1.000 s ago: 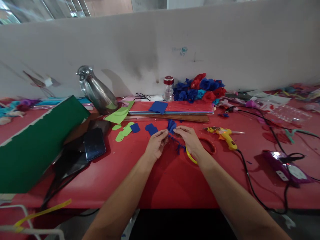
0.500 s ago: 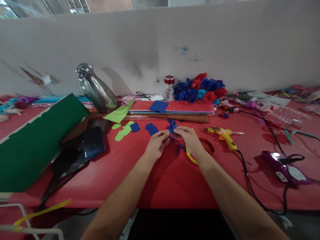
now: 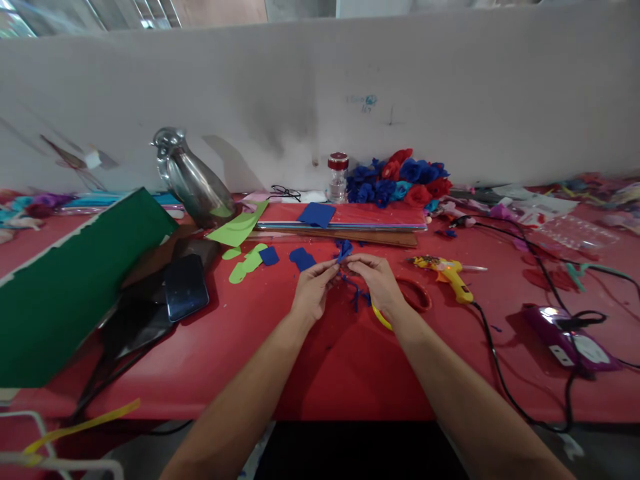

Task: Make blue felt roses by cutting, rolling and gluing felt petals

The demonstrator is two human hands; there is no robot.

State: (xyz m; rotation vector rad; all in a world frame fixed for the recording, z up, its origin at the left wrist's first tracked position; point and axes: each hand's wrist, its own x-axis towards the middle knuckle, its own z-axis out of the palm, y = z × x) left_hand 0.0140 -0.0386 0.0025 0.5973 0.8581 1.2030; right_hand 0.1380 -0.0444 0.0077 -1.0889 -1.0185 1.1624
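Near the middle of the red table (image 3: 210, 363), a small blue paper piece (image 3: 345, 249) is pinched between the fingertips of my left hand (image 3: 315, 285) and my right hand (image 3: 375, 279). Its lower end is hidden by the fingers. Thin blue scraps (image 3: 355, 291) lie between and under my hands. Beside my right wrist are the scissors (image 3: 417, 295), with red and yellow handles partly covered by that hand. Blue cut paper (image 3: 301, 259) rests just beyond my left hand, with another blue piece (image 3: 269, 256) and light green cutouts (image 3: 238, 272) farther left.
A yellow glue gun (image 3: 456, 279) and a purple power box (image 3: 570, 338) with black cables lie right. At the left are a phone (image 3: 186, 288), a green sheet (image 3: 75, 287) and a steel jug (image 3: 197, 183). Red and blue paper flowers (image 3: 400, 179) are piled behind.
The blue piece looks narrower and more gathered at the fingertips. My left fingers have closed in slightly around it, and the view has shifted a little.
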